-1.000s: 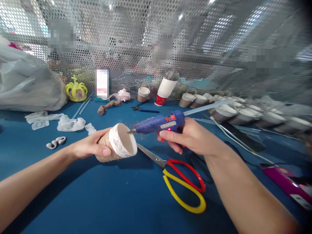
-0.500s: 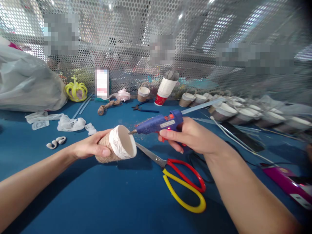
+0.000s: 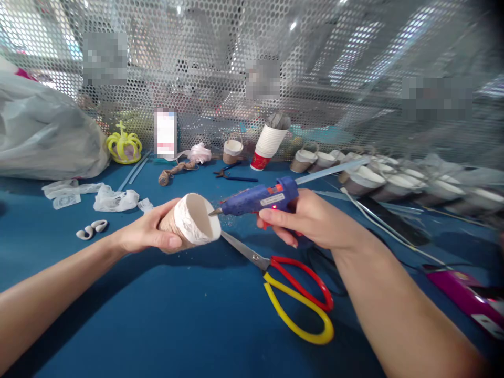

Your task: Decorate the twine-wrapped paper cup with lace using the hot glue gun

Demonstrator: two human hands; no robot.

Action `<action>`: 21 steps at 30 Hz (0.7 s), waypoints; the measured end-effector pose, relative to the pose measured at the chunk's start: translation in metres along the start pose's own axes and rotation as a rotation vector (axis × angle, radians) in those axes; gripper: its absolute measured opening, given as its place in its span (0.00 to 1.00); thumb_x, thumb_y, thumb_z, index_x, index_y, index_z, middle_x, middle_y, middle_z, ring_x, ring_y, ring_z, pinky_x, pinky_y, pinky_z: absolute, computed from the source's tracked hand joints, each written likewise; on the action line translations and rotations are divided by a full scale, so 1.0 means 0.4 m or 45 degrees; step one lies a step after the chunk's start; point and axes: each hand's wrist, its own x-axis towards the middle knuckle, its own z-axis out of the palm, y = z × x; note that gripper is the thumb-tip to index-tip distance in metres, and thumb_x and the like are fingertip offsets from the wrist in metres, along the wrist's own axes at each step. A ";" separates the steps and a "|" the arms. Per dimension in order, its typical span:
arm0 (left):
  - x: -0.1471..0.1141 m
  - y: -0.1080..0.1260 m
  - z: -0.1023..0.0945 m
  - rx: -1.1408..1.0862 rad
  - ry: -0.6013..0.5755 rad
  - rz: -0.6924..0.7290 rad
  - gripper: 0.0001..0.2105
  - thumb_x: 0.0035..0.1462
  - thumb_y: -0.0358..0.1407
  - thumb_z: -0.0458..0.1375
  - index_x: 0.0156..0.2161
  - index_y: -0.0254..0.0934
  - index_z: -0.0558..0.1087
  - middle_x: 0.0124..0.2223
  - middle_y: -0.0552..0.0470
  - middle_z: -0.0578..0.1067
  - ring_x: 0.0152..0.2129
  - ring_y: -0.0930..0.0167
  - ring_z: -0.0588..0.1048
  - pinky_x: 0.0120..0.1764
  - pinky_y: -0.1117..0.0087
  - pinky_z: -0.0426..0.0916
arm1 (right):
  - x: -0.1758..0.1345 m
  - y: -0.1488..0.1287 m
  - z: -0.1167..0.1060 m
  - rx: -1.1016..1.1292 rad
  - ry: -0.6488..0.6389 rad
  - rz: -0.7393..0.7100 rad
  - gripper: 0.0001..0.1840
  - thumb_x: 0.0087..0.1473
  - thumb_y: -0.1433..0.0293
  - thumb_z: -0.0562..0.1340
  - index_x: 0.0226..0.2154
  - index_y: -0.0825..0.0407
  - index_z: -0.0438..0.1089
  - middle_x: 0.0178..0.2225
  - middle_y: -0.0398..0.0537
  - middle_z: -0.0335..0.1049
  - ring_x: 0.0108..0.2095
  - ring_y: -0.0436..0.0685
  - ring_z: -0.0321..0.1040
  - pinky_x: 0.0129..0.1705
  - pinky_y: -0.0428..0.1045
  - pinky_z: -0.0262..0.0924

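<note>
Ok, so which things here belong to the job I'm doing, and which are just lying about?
Belong:
cup, in the left grip
glue gun, in the right grip
glue stick, in the gun
perhaps twine, which looks like the cup's wrap

Likely just lying about:
scissors
pliers
crown
bag

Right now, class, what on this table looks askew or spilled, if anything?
The stack of paper cups at the back leans rightward instead of standing straight. Pale specks also litter the blue table near the glue gun; their source is unclear.
</note>
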 end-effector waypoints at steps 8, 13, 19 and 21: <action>-0.002 -0.013 -0.005 0.149 0.223 0.054 0.34 0.38 0.39 0.67 0.51 0.35 0.60 0.39 0.48 0.70 0.31 0.72 0.68 0.31 0.75 0.64 | -0.004 -0.010 -0.003 -0.084 -0.068 0.036 0.17 0.49 0.58 0.62 0.23 0.56 0.68 0.10 0.39 0.60 0.12 0.45 0.56 0.18 0.44 0.54; 0.005 -0.012 0.000 0.374 0.377 0.143 0.34 0.36 0.37 0.68 0.50 0.36 0.61 0.43 0.47 0.69 0.36 0.68 0.68 0.37 0.71 0.65 | -0.008 -0.017 0.003 -0.013 -0.065 0.016 0.18 0.48 0.57 0.63 0.23 0.56 0.67 0.10 0.38 0.60 0.11 0.45 0.54 0.16 0.44 0.53; 0.006 -0.013 0.007 0.371 0.299 0.096 0.36 0.36 0.37 0.68 0.51 0.32 0.61 0.42 0.45 0.71 0.36 0.66 0.69 0.39 0.68 0.66 | 0.000 -0.001 0.010 0.141 0.145 -0.102 0.18 0.47 0.57 0.63 0.24 0.56 0.68 0.15 0.41 0.64 0.11 0.44 0.54 0.14 0.44 0.53; 0.003 -0.018 0.009 0.269 0.237 0.053 0.38 0.35 0.37 0.68 0.53 0.32 0.58 0.42 0.45 0.71 0.35 0.67 0.70 0.37 0.68 0.66 | 0.006 0.008 0.008 0.211 0.138 -0.103 0.18 0.47 0.57 0.64 0.24 0.57 0.69 0.17 0.42 0.65 0.11 0.43 0.54 0.13 0.43 0.51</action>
